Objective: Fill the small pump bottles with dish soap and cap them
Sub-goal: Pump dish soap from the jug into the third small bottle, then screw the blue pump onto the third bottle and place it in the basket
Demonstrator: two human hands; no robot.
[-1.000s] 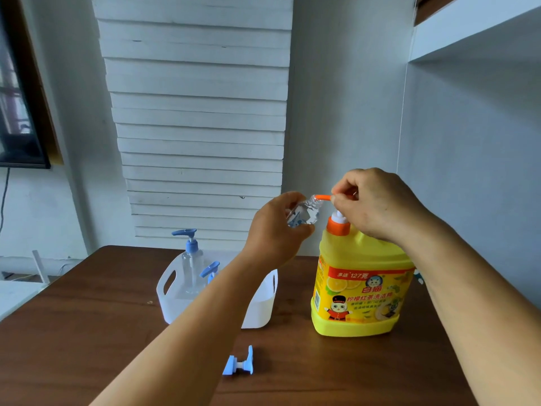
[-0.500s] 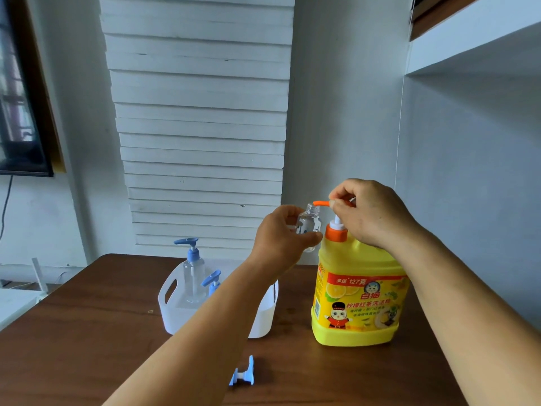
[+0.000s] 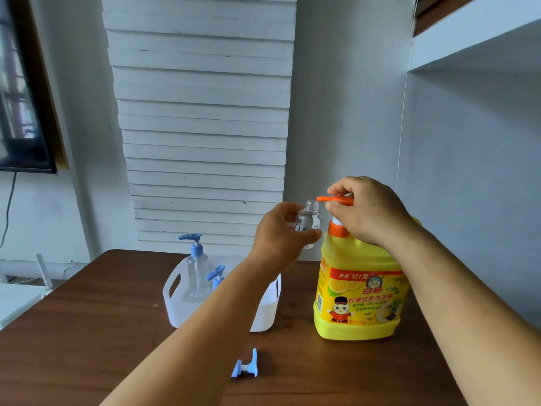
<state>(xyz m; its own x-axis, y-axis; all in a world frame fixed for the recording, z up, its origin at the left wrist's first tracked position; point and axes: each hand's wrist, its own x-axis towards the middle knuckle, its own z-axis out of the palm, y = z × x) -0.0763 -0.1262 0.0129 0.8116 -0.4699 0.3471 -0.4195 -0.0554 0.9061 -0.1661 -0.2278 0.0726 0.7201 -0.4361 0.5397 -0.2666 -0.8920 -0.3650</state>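
Fill step, first bottle by the look of it. Left hand [image 3: 282, 230] grips a small clear bottle [image 3: 308, 222] in the air, fingers and thumb curled round its body, open neck up and sitting just under the tip of the orange pump spout [image 3: 330, 199]. Right hand [image 3: 366, 209] is on the pump head of the yellow dish soap jug [image 3: 358, 294], fingers curled over and pinching the spout; jug stands on the brown table [image 3: 87, 317]. Bottle looks empty or close to it, can't see any soap inside. Its blue pump cap [image 3: 246, 366] lies on the table in front, apart from everything. White caddy [image 3: 175, 291] behind the left forearm holds a taller clear pump bottle [image 3: 196, 271], capped, plus another blue pump top [image 3: 215, 275] poking up; can't tell the fill level in either. Next move as I read it: press the pump down while keeping the neck right under the nozzle; the neck is narrow, so misalignment means soap down the outside and over the fingers. Probably several strokes. Then set the bottle down, pick up the loose cap, feed it into the neck and screw it on.
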